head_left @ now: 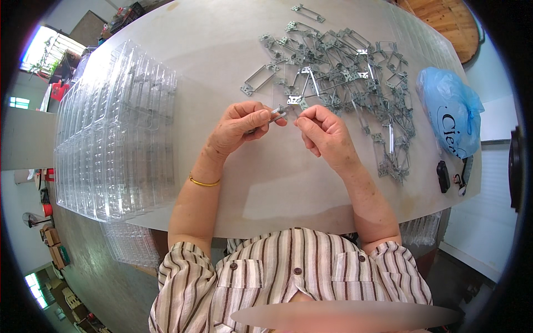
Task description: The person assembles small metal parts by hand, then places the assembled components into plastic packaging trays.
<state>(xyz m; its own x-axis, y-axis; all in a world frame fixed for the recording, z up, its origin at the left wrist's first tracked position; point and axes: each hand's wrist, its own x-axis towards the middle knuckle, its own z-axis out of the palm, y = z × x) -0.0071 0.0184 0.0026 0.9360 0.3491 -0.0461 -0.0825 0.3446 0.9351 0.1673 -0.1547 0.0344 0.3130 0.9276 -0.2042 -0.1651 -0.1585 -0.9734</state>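
Over the middle of the table, my left hand (237,126) is closed on a small grey metal bracket (277,115), which sticks out past the thumb and fingertips. My right hand (327,134) is just beside it, thumb and forefinger pinched together. Whatever is in that pinch is too small or too hidden to make out. Beyond both hands spreads a loose pile of metal bracket frames (347,75), thin rods joined to pierced end plates, some lying across each other. One shiny end plate (294,100) lies close past my fingertips.
Tall stacks of clear plastic trays (119,139) stand at the left of the table (266,188). On the right edge are a blue plastic bag (451,111) and a small black object (442,176). More clear trays (130,244) sit below the table. A round wooden tabletop (447,25) is at the far right.
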